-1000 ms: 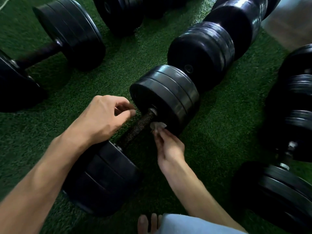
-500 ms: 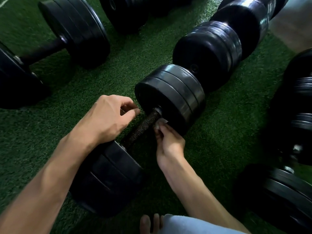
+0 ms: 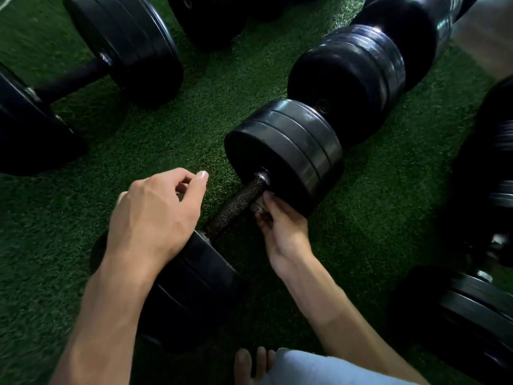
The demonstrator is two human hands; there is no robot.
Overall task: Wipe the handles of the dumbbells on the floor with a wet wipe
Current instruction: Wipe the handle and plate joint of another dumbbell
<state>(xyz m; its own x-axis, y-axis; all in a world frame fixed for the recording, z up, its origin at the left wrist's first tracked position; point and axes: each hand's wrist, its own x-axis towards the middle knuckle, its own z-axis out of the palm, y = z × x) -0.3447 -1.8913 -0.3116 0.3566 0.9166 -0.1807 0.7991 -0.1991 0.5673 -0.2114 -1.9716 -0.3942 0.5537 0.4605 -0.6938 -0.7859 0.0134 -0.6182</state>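
change since the earlier frames: the left hand [image 3: 155, 215] has drawn back from the knurled handle [image 3: 238, 205], its thumb now clear of the bar; the right hand [image 3: 280, 223] has slid under the far end of the handle, and the wet wipe [image 3: 258, 203] that stood out above the fingers is now tucked against the bar.

green artificial turf [image 3: 172, 140]; covers the whole floor, all items lying on it.

central dumbbell [image 3: 286, 154]; black stacked plates at each end, lying diagonally from lower left to upper right; near plates partly hidden under the left forearm; far plates touching a second dumbbell [image 3: 349, 73] lined up behind it.

further dumbbell, upper left [image 3: 125, 43]; smooth dark bar, well apart from the central one; more dark plates [image 3: 477, 307] along the right edge, blurred.

left hand; hovering above the near plates, fingers loosely curled, holding nothing.

right hand; fingers curled round the wet wipe, pressing it to the underside of the handle, just beside the far plates.

wet wipe; small, white, crumpled, mostly hidden by the fingers.

bare toes [image 3: 251, 365] and a pale trouser leg [image 3: 319, 370] at the bottom edge.
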